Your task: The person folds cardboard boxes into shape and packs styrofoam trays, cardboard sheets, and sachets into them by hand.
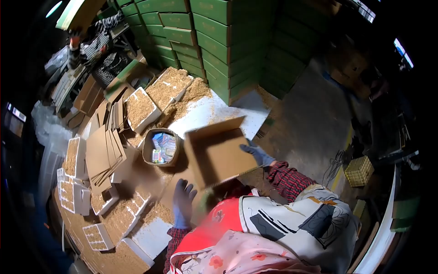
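An open brown cardboard box (223,157) is held tilted in front of me, its bare inside facing up. My right hand (259,155), in a blue-grey glove, grips the right wall of this box, with the fingers over the edge. My left hand (183,203), gloved alike, is just left of the box's near corner. Its fingers are stretched out and it holds nothing. Beyond the left hand stands a round basket (162,146) with small printed packets (163,144) inside.
White trays (146,107) filled with wood shavings (171,89) cover the left and back of the table. Flat cardboard sheets (102,155) lie in a stack at left. Green boxes (212,41) are piled high behind. A woven basket (359,171) stands on the floor at right. Another person (93,45) is at upper left.
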A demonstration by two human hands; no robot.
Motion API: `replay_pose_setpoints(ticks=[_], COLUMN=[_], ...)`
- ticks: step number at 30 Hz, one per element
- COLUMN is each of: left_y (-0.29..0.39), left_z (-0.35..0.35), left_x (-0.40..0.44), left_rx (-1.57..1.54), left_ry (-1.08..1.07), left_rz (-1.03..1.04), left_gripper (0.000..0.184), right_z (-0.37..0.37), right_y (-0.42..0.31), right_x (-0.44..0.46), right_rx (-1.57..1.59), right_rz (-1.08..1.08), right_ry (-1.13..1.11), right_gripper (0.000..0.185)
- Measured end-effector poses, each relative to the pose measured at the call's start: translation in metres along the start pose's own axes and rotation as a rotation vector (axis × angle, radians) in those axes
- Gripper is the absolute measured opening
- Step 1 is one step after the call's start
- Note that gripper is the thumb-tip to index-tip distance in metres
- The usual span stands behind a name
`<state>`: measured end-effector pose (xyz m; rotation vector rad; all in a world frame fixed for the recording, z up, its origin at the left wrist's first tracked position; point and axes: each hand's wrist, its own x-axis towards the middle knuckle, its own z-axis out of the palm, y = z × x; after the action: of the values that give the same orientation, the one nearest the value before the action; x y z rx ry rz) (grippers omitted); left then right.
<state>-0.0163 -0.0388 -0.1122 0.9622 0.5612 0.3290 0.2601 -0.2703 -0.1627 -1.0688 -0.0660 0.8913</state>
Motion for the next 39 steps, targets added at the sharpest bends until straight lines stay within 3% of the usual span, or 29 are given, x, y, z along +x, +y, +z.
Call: replay_pose_setpoints(ticks=[1, 2, 4, 5, 6, 8, 9, 10, 11, 12, 14, 15, 16, 18, 19, 21, 22, 23, 25, 26, 27, 28, 30, 31, 33, 35, 36, 38, 39], left_y=[-0.003, -0.018, -0.055, -0.067, -0.079, -0.107, -0.119, -0.132, -0.132, -0.135, -0.156, -0.175, -0.171, -0.120, -0.103, -0.082, -0.079, -0.080, -0.087, -0.104, -0.112, -0.107, -0.109, -0.128, -0.135, -0.118, -0.117, -0.083, -0.072], left_z=[0.010, 0.007, -0.011, -0.017, -0.023, -0.041, -0.046, -0.051, -0.049, -0.052, -0.060, -0.072, -0.070, -0.045, -0.044, -0.050, -0.052, -0.054, -0.062, -0.075, -0.084, -0.079, -0.075, -0.086, -0.102, -0.105, -0.112, -0.106, -0.104], left_x=[0.000, 0.002, 0.007, -0.005, -0.016, -0.028, -0.035, -0.043, -0.046, -0.048, -0.042, -0.040, -0.042, -0.054, -0.059, -0.065, -0.067, -0.072, -0.069, -0.070, -0.072, -0.078, -0.076, -0.067, -0.046, -0.038, -0.037, -0.046, -0.051], left_rx=[0.040, 0.342, 1.032, 1.251, 1.466, 1.774, 1.856, 1.888, 1.927, 1.956, 2.051, 2.254, 2.162, 1.855, 1.851, 1.714, 1.755, 1.755, 1.834, 1.806, 1.642, 1.604, 1.428, 1.305, 1.065, 0.835, 0.755, 0.622, 0.507], left_ry=[0.036, 0.040, 0.001, -0.044, -0.088, -0.073, -0.050, -0.040, -0.034, -0.038, -0.001, 0.034, -0.007, -0.115, -0.088, -0.201, -0.201, -0.177, -0.209, -0.198, -0.152, 0.116, 0.673, 0.879, 0.899, 0.951, 0.987, 0.997, 0.971], left_rz=[0.018, 0.088, 0.280, 0.297, 0.329, -0.014, 0.014, 0.034, 0.055, 0.057, 0.102, 0.193, 0.161, 0.028, 0.012, 0.048, 0.039, 0.031, 0.062, 0.155, 0.186, 0.198, 0.174, 0.021, -0.204, -0.207, -0.057, 0.019, 0.068], left_gripper=[0.050, 0.050, 0.054, 0.068, 0.081, 0.102, 0.103, 0.102, 0.102, 0.098, 0.089, 0.083, 0.083, 0.084, 0.084, 0.085, 0.082, 0.082, 0.081, 0.079, 0.080, 0.082, 0.090, 0.091, 0.093, 0.094, 0.094, 0.095, 0.096], right_z=[-0.026, -0.060, -0.061, -0.059, -0.067, -0.089, -0.078, -0.076, -0.084, -0.120, -0.114, -0.089, -0.057, -0.034, -0.029, -0.031, -0.012, 0.010, 0.050, 0.052, 0.042, 0.035, 0.044, 0.050, 0.057, 0.060, 0.045, -0.001, 0.028], right_y=[-0.003, 0.005, -0.001, 0.000, 0.002, 0.010, 0.008, 0.003, 0.020, 0.061, 0.087, 0.092, 0.092, 0.107, 0.110, 0.098, 0.067, 0.041, 0.010, 0.022, 0.043, 0.062, 0.087, 0.094, 0.108, 0.098, 0.106, 0.126, 0.102], right_x=[0.004, 0.017, 0.028, 0.038, 0.051, 0.083, 0.087, 0.078, 0.073, 0.068, 0.058, 0.049, 0.039, 0.026, 0.024, 0.035, 0.030, 0.021, 0.020, 0.038, 0.057, 0.075, 0.097, 0.104, 0.107, 0.104, 0.114, 0.159, 0.137], right_rx=[-0.051, -0.082, -0.034, -0.031, -0.207, -0.223, -0.221, 0.025, 0.039, -0.409, -0.535, -0.378, -0.235, -0.500, -0.591, -1.245, -1.462, -1.466, -1.872, -1.882, -1.787, -1.673, -1.653, -1.665, -1.659, -1.546, -1.330, -0.924, -0.815], right_rz=[-0.039, -0.004, -0.198, -0.298, -0.208, -0.206, -0.208, 0.025, -0.058, -0.185, 0.045, 0.237, 0.433, 0.172, 0.087, -0.035, 0.096, 0.088, 0.267, 0.233, 0.003, -0.221, -0.225, -0.145, -0.136, -0.114, -0.225, -0.253, -0.308], right_ry=[0.076, 0.238, 0.458, 0.559, 0.560, 0.522, 0.498, 0.582, 0.616, 0.502, 0.337, 0.304, 0.291, 0.355, 0.370, 0.327, 0.158, 0.135, -0.071, -0.117, -0.077, -0.038, 0.036, 0.031, 0.041, -0.026, -0.004, 0.085, 0.088], right_gripper=[0.047, 0.051, 0.057, 0.060, 0.083, 0.083, 0.083, 0.078, 0.067, 0.065, 0.062, 0.062, 0.062, 0.061, 0.061, 0.068, 0.090, 0.090, 0.089, 0.089, 0.088, 0.086, 0.083, 0.085, 0.085, 0.084, 0.083, 0.076, 0.068])
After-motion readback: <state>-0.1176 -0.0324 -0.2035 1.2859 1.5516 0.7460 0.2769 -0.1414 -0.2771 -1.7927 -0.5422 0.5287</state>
